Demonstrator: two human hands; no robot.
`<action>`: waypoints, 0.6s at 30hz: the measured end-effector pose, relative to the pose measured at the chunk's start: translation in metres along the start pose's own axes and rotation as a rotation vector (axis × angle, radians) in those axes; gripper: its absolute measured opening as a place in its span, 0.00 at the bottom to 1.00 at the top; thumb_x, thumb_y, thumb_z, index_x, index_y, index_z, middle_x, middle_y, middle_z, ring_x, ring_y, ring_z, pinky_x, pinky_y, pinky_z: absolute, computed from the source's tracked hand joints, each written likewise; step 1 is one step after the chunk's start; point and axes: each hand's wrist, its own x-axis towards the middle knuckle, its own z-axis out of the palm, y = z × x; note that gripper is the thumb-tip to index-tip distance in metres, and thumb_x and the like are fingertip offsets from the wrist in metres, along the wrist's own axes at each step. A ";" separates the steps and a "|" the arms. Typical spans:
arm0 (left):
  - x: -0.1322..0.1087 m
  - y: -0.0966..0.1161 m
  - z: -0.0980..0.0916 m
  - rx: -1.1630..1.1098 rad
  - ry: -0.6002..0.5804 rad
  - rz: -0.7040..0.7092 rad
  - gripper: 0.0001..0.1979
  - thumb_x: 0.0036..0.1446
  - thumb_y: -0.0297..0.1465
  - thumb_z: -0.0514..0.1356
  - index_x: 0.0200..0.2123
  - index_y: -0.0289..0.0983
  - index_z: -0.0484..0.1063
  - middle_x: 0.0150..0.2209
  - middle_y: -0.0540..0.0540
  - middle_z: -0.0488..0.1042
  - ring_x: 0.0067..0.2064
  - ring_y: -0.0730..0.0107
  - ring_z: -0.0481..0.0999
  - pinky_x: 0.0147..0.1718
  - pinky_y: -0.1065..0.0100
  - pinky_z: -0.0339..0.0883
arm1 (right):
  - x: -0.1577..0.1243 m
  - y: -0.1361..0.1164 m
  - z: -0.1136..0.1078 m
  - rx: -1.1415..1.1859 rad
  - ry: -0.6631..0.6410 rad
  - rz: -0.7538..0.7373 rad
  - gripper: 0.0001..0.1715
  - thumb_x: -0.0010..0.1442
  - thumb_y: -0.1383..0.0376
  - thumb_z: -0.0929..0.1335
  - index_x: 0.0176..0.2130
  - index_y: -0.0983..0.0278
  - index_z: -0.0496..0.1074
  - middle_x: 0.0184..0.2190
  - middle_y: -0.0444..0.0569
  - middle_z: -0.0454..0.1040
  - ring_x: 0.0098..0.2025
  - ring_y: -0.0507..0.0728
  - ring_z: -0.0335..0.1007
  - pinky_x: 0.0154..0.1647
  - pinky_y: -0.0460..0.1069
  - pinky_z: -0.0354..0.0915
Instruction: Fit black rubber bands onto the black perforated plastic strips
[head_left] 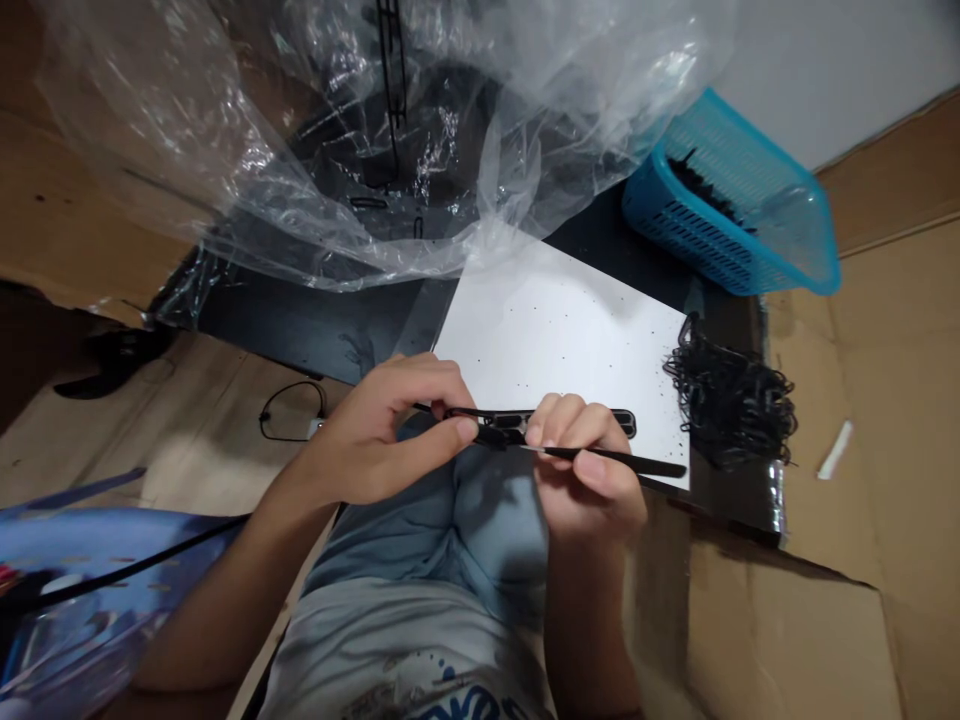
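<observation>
My left hand (pixel 386 435) pinches one end of a slotted black plastic piece (pixel 581 423) between thumb and fingers. The piece runs across the lower edge of a white sheet (pixel 555 330) dotted with small black specks. My right hand (pixel 581 465) grips a thin black strip (pixel 615 459), whose tip sticks out to the right over the sheet. The strip's other end meets the black piece close to my left thumb. Fingers hide the middle of both parts. Beside the sheet's right edge lies a tangled heap of black curly strands (pixel 727 400).
A blue plastic basket (pixel 731 205) with black pieces inside stands at the upper right. Clear plastic sheeting (pixel 300 150) covers the top of view. The sheet rests on a black board, over cardboard. A wire loop (pixel 291 412) lies left; a blue tub (pixel 90 590) sits lower left.
</observation>
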 end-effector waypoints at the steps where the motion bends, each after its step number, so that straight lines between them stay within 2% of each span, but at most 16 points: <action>1: 0.000 0.000 0.000 -0.012 0.006 -0.005 0.10 0.55 0.25 0.57 0.21 0.36 0.67 0.21 0.52 0.66 0.26 0.75 0.65 0.27 0.72 0.58 | -0.001 -0.001 -0.001 -0.039 0.023 -0.037 0.05 0.48 0.69 0.61 0.22 0.62 0.61 0.18 0.42 0.58 0.25 0.52 0.61 0.25 0.48 0.60; 3: 0.000 0.001 0.001 -0.039 0.020 -0.012 0.10 0.55 0.25 0.57 0.21 0.36 0.67 0.21 0.52 0.66 0.27 0.75 0.65 0.27 0.71 0.58 | -0.004 -0.003 -0.005 -0.171 0.069 -0.149 0.06 0.49 0.71 0.62 0.24 0.63 0.65 0.20 0.43 0.61 0.27 0.52 0.63 0.27 0.49 0.61; 6: 0.000 0.000 0.001 -0.051 0.022 -0.014 0.10 0.55 0.25 0.56 0.21 0.36 0.67 0.21 0.52 0.65 0.26 0.75 0.65 0.27 0.71 0.58 | -0.005 -0.004 -0.015 -0.511 0.115 -0.347 0.07 0.51 0.74 0.65 0.27 0.62 0.68 0.23 0.43 0.65 0.30 0.53 0.65 0.30 0.51 0.62; 8: 0.000 -0.002 0.000 -0.035 0.016 -0.011 0.11 0.55 0.25 0.56 0.21 0.36 0.67 0.21 0.52 0.65 0.26 0.75 0.65 0.27 0.71 0.58 | -0.005 -0.003 -0.024 -0.719 0.133 -0.411 0.07 0.52 0.74 0.66 0.29 0.61 0.68 0.25 0.43 0.66 0.32 0.54 0.66 0.32 0.52 0.63; 10: 0.000 -0.004 -0.001 -0.023 0.012 0.009 0.11 0.55 0.25 0.56 0.21 0.36 0.68 0.21 0.52 0.66 0.26 0.74 0.66 0.27 0.71 0.58 | -0.005 -0.003 -0.032 -0.898 0.124 -0.344 0.06 0.55 0.72 0.66 0.30 0.61 0.67 0.27 0.44 0.66 0.34 0.55 0.65 0.35 0.53 0.63; 13: -0.001 -0.006 -0.003 -0.021 0.009 0.029 0.11 0.56 0.26 0.55 0.21 0.36 0.67 0.21 0.52 0.66 0.27 0.74 0.66 0.27 0.70 0.58 | -0.006 -0.005 -0.042 -1.125 0.043 -0.101 0.03 0.57 0.68 0.68 0.32 0.62 0.68 0.31 0.46 0.66 0.36 0.55 0.63 0.38 0.53 0.63; 14: -0.002 -0.006 -0.003 -0.022 0.013 0.019 0.11 0.56 0.26 0.55 0.22 0.36 0.67 0.22 0.51 0.66 0.27 0.74 0.66 0.27 0.70 0.58 | -0.007 -0.006 -0.045 -1.157 0.037 -0.064 0.03 0.58 0.67 0.68 0.32 0.62 0.68 0.31 0.46 0.66 0.37 0.55 0.63 0.38 0.53 0.62; 18: -0.004 -0.007 -0.004 -0.003 0.020 -0.018 0.10 0.57 0.27 0.55 0.23 0.36 0.68 0.23 0.51 0.67 0.28 0.73 0.66 0.28 0.69 0.58 | -0.011 -0.011 -0.053 -1.161 0.113 -0.110 0.03 0.57 0.67 0.68 0.31 0.62 0.68 0.32 0.46 0.66 0.38 0.56 0.63 0.39 0.52 0.61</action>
